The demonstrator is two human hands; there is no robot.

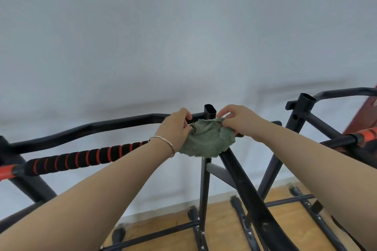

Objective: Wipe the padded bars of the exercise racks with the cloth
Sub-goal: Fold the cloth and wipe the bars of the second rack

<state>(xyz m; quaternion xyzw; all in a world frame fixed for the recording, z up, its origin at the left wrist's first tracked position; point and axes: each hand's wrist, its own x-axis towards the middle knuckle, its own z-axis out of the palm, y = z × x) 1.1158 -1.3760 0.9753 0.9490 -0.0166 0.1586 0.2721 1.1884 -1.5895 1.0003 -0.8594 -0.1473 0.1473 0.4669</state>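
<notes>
A green cloth (207,140) hangs spread between my two hands, in front of the black upright post (210,111) of the near exercise rack. My left hand (176,128) pinches the cloth's left edge; a thin bracelet circles that wrist. My right hand (236,120) pinches the cloth's right edge. The padded bar (81,158), black foam with red stripes, runs from the cloth down to the left edge of the view. A second padded bar (344,140) with a red end shows at the right on the other rack.
A black curved top bar (91,128) runs behind the padded bar. A slanted black brace (246,187) and thin upright (204,189) descend to base feet on the wooden floor (220,216). A pale wall fills the background. A red object (365,114) stands at far right.
</notes>
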